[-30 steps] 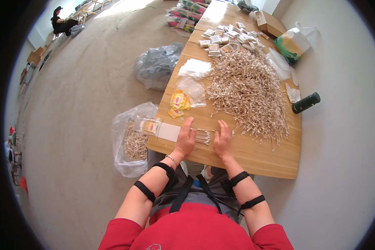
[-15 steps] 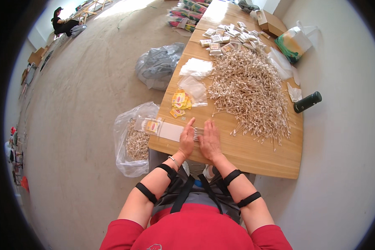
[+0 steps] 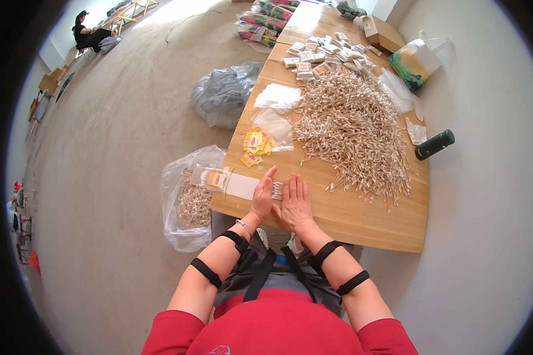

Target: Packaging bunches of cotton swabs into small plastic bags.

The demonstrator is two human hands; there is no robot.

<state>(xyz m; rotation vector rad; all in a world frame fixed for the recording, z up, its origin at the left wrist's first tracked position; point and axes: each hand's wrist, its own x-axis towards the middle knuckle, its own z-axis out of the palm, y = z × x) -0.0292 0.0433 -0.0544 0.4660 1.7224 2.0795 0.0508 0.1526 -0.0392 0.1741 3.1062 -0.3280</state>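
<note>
A small row of cotton swabs [image 3: 277, 190] lies on the table between my two hands. My left hand [image 3: 262, 198] stands on its edge at the row's left side, fingers stretched out. Flat on the right side of the swabs rests my right hand [image 3: 295, 208], its fingers straight and side by side, covering part of the row. A white strip [image 3: 241, 186] reaches left from my left hand to a clear packet [image 3: 212, 178] of swabs with a yellow card, at the table's left edge. Beyond the hands spreads a large heap of loose cotton swabs [image 3: 355, 127].
Yellow cards [image 3: 254, 145] and clear plastic bags [image 3: 274, 124] lie left of the heap. Filled packets [image 3: 323, 53], a cardboard box [image 3: 384, 34] and a dark green bottle [image 3: 434, 145] are farther off. A clear bag of swabs [image 3: 192, 204] stands left of the table [image 3: 373, 228].
My right hand has shifted slightly left and turned flatter over the swabs. The row between the hands looks narrower. My left hand has moved slightly left.
</note>
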